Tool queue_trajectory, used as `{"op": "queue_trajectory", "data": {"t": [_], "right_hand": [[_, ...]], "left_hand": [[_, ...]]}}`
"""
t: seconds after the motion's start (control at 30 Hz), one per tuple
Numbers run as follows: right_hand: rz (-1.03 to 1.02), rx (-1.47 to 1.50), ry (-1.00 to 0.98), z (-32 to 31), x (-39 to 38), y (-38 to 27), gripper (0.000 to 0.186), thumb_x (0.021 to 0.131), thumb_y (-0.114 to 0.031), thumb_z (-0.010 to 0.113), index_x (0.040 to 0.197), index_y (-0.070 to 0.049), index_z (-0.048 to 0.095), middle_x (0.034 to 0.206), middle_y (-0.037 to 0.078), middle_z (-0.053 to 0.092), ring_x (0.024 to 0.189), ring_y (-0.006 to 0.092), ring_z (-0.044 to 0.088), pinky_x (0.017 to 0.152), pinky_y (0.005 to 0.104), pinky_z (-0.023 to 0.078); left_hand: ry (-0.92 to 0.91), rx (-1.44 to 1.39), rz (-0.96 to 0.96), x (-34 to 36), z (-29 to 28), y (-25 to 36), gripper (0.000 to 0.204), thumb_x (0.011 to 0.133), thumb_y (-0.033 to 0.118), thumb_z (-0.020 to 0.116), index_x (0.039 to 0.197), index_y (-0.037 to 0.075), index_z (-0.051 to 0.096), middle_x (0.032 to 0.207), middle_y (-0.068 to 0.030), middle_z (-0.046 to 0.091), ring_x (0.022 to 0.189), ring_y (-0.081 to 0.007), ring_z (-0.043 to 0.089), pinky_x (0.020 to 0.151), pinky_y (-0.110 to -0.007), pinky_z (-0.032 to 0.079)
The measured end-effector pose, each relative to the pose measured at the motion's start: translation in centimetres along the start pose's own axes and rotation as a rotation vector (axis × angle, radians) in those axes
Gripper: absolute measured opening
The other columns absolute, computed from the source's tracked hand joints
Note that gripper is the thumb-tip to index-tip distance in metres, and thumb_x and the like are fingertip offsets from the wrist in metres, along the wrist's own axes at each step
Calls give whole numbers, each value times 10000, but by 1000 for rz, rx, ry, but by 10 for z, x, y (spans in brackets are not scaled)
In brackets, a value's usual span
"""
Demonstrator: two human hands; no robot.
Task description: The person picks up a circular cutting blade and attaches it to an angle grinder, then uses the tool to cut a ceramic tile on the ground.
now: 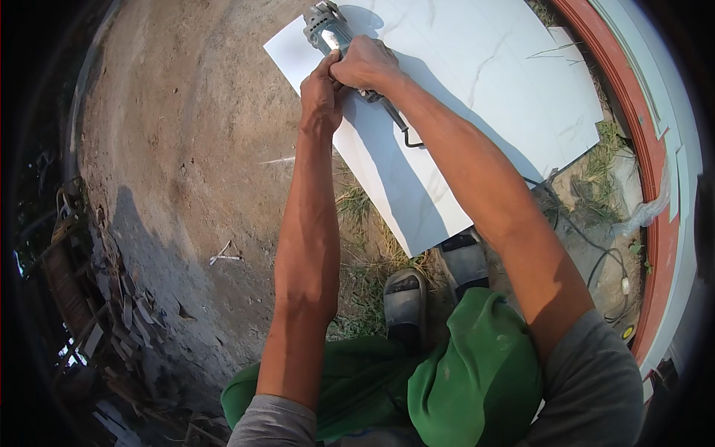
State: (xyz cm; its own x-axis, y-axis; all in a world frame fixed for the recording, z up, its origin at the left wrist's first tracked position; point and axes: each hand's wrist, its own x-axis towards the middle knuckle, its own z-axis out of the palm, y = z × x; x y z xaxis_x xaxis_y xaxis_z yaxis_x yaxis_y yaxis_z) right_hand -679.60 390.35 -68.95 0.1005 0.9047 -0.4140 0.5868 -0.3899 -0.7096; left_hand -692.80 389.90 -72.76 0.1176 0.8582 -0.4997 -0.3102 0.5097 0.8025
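Observation:
My right hand [365, 64] is wrapped over the body of a grey-green corded angle grinder [325, 31]. Below its middle, my left hand [321, 93] closes on the same tool, thumb pointing up along it. The grinder's metal head points away from me, at the far left corner of a large white tile slab [477, 82] with faint grey veins. Whether the disc touches the slab cannot be made out. From the tool's rear, the black cord [406, 134] bends under my right forearm. Shadows of my arms fall across the slab.
Bare dirt ground [201, 97] stretches to the left, with a heap of wood scraps [134, 320] at lower left. A red-brown edge [655, 171] curves along the right. Nearby lie a cable [596, 242] and clear plastic [646, 212]. My sandalled foot [406, 298] stands by the slab's near corner.

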Motion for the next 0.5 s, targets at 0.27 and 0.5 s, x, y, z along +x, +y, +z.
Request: {"op": "queue_trajectory", "data": {"t": [0.27,0.5], "right_hand": [[44,-10,-36,-1,-3,-1,399,766,-266,749,1031,31,784,1114,230,771,1089,370,747,931,429,595],[53,-9,-39,-3,-7,0,391,768,-264,749,1025,30,784,1094,227,775,1073,368,753,924,428,600]], "left_hand": [[16,-79,12,-1,0,-3,338,1036,204,660,1214,-83,679,1109,-169,726,959,-255,727,854,-372,629],[35,-63,9,-4,0,-5,333,1019,212,686,1181,-79,683,1081,-158,725,925,-242,727,837,-366,628]]}}
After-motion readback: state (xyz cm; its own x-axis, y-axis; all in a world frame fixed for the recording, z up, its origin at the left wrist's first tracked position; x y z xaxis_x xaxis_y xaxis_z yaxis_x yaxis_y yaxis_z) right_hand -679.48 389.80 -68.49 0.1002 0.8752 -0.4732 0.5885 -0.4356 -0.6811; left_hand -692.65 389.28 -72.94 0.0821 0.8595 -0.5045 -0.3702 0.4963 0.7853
